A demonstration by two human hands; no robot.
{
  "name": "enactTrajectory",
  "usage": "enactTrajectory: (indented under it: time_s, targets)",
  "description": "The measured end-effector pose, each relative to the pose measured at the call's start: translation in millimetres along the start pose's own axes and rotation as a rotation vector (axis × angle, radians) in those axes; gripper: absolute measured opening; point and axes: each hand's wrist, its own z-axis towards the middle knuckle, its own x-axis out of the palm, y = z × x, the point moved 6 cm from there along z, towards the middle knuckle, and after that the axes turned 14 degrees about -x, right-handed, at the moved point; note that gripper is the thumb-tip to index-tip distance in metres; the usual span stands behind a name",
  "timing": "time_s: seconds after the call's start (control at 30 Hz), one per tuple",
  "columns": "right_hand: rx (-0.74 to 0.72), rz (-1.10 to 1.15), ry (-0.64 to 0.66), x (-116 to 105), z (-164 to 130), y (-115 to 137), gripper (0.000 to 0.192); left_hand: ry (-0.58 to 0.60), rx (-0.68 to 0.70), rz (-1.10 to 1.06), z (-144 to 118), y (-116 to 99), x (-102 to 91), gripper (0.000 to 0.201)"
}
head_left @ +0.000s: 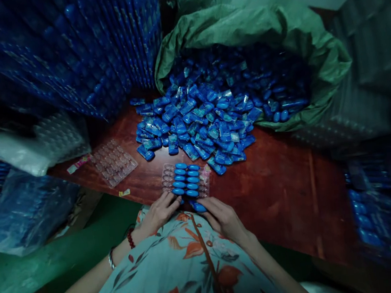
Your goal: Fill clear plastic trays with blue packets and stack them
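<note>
A blue capsule (pixel 199 207) is being pinched by the right hand (pixel 222 219) at six o'clock of the tray (pixel 203 178), being steadied by the loosely open, empty left hand (pixel 159 212); best seated squarely

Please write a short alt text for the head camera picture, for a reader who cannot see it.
A person's left hand steadies a clear blister tray partly filled with blue pieces, while the right hand holds one blue piece at its near edge. Behind, a pile of blue packets spills from a green sack onto the red-brown table.

dim bluish light, dark blurred, warped edges
</note>
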Motion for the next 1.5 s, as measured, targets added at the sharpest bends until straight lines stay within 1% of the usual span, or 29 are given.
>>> enactTrajectory:
  time_s: [0.07,0.17,0.27,0.37,0.43,0.53,0.6,0.67,0.7,0.77,0.83,0.9,0.93,0.97,1.0,1.03,1.1,1.17,1.2,1.27,1.37,1.43,1.5]
  targets:
    - [-0.068,-0.061,-0.044,2,-1,-1,0.030,-0.025,-0.017,-0.010,-2,1,2.5,0.033]
    - [-0.084,-0.219,0.004,10,2,-8,0.028,-0.027,-0.040,-0.009,-5,2,8.0,0.032]
    - [-0.016,-0.412,0.131,19,8,-10,0.028,-0.020,-0.056,0.003,-4,1,10.6,0.032]
    - [0.076,-0.538,0.316,29,18,-3,0.032,-0.016,-0.045,0.022,-1,-3,8.6,0.030]
    - [0.143,-0.569,0.414,34,27,3,0.033,0.006,-0.029,0.041,3,-5,6.9,0.028]
    - [0.201,-0.568,0.470,35,42,7,0.031,0.009,-0.033,0.050,7,-4,2.4,0.029]
    - [0.213,-0.544,0.498,31,49,5,0.027,-0.011,-0.050,0.029,8,-2,-2.4,0.030]
    - [0.235,-0.510,0.515,22,50,0,0.019,-0.073,-0.036,0.001,8,0,-10.7,0.033]
    - [0.257,-0.491,0.511,15,49,-4,0.018,-0.107,-0.019,-0.018,7,2,-15.7,0.034]
    - [0.318,-0.461,0.475,-3,45,-12,0.027,-0.173,-0.029,-0.082,10,10,-27.3,0.032]
    - [0.379,-0.439,0.403,-22,46,-25,0.032,-0.229,-0.149,-0.183,23,28,-38.7,0.026]
    - [0.384,-0.419,0.285,-37,57,-41,0.029,-0.268,-0.318,-0.264,48,50,-46.3,0.024]
    - [0.372,-0.411,0.220,-43,67,-49,0.027,-0.265,-0.387,-0.274,64,60,-47.5,0.025]
    - [0.348,-0.403,0.164,-46,79,-58,0.026,-0.226,-0.431,-0.252,83,66,-45.8,0.025]
    - [0.336,-0.405,0.131,-46,93,-67,0.025,-0.152,-0.468,-0.204,102,71,-41.5,0.026]
    - [0.326,-0.412,0.138,-44,107,-76,0.025,-0.074,-0.517,-0.131,120,75,-36.4,0.028]
    - [0.312,-0.437,0.234,-34,131,-90,0.027,0.047,-0.604,0.032,147,79,-27.6,0.034]
    - [0.299,-0.446,0.335,-24,147,-98,0.031,0.106,-0.643,0.142,162,80,-22.1,0.041]
    - [0.291,-0.440,0.364,-21,150,-100,0.032,0.123,-0.637,0.160,165,81,-19.6,0.042]
    - [0.269,-0.412,0.380,-20,151,-103,0.034,0.145,-0.602,0.138,164,83,-14.7,0.040]
    - [0.229,-0.364,0.382,-22,143,-106,0.036,0.115,-0.548,0.038,154,89,-10.9,0.030]
    - [0.217,-0.296,0.303,-27,137,-108,0.036,0.052,-0.514,-0.091,146,93,-12.9,0.025]
    - [0.213,-0.167,0.140,-34,129,-108,0.040,-0.022,-0.514,-0.254,136,96,-18.9,0.026]
